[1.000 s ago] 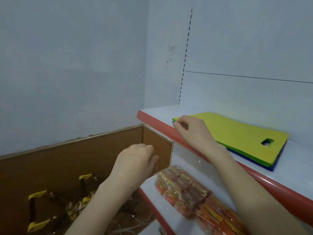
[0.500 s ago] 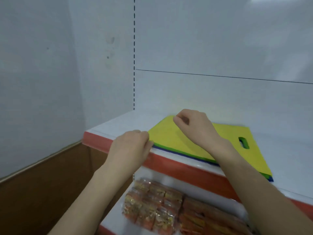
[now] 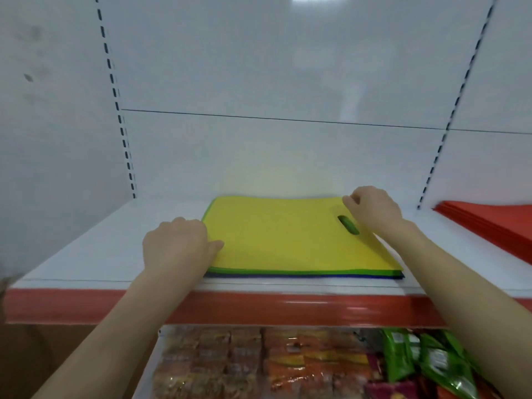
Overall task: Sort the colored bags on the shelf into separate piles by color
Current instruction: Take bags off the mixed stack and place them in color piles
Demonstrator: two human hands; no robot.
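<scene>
The left grip is narrow. Its fingers curl over the left edge of the yellow bag and the thumb lies flat on the bag's top face, so it holds that edge. Whether it also catches the layers beneath cannot be told.

The yellow bag lies flat on the white shelf, near its front, as the top of a small stack. A green bag shows as a thin band under its front and left edges, and a blue bag shows as a darker band below that. A handle slot cut through the yellow bag near its right end shows green through it.

Just past the slot, the right grip is also narrow. Its fingers are curled, and the thumb and forefinger tips pinch the yellow bag's far right corner.

Farther right on the same shelf, well apart from the stack, lies a flat pile of red bags, cut off by the frame.

Below the shelf's red front lip, the lower shelf holds orange snack packs and, to their right, green packets.
</scene>
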